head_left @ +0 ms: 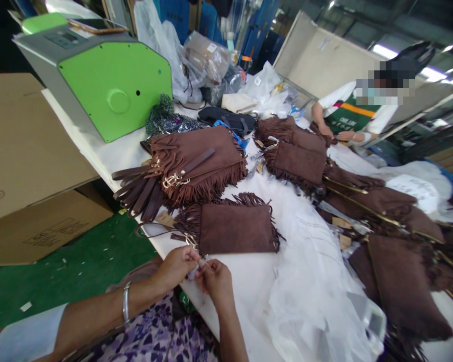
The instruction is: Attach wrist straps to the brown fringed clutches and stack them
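Observation:
My left hand point(176, 267) and my right hand point(218, 282) meet at the table's front edge, fingertips pinched together. Between them is something small and pale that I cannot make out. Just beyond lies a brown fringed bag point(236, 229), flat on the table, with a gold clasp point(191, 241) and a thin strap at its near left corner. Behind it sits a stack of similar fringed bags point(200, 151), with gold clips and several dark wrist straps point(139, 188) hanging over the table edge.
A green and grey machine point(117, 90) stands at the back left, beside a cardboard box point(30, 151). Clear plastic bags point(309, 271) cover the table's right part. More brown bags point(396, 281) are piled at right. Across the table, a person in a green apron point(353, 120) handles brown material.

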Tool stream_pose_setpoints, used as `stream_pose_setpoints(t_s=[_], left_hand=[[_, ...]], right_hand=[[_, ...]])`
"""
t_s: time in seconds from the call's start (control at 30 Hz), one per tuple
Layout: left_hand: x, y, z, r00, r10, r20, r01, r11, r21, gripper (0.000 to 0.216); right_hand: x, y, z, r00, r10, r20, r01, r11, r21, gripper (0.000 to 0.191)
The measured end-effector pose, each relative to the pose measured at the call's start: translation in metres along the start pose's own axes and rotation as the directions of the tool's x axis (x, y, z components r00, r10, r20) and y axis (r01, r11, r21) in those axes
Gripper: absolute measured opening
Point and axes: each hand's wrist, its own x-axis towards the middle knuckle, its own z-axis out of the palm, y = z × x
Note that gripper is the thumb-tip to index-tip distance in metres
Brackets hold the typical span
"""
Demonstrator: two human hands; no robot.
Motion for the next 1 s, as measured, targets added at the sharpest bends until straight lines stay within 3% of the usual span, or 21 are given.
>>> stream_pose_setpoints(t_s=[0.3, 0.5, 0.67, 1.0], left_hand=[[0.0, 0.0, 0.003, 0.999, 0.018, -0.038, -0.02, 0.999, -0.044, 0.026], [-0.001, -0.01, 0.01, 0.997, -0.08, -0.014, 0.075, 0.976, -0.204, 0.028], [-0.003, -0.014, 0.011, 0.996, -0.093, 0.014, 0.094, 0.955, -0.282, 0.024], [0.002, 0.01, -0.001, 0.928, -0.343, 0.144, 0.372, 0.873, -0.315, 0.04]], right_hand=[[0.002, 0.003, 0.003, 0.996, 0.055, 0.068, -0.068, 0.976, 0.208, 0.036], [-0.004, -0.003, 0.005, 0.997, 0.025, 0.078, -0.05, 0.945, 0.324, 0.042], [-0.003, 0.0, 0.005, 0.996, 0.014, 0.089, -0.045, 0.931, 0.363, 0.047], [0.008, 0.005, 0.0, 0.991, -0.018, 0.135, -0.034, 0.928, 0.372, 0.046]])
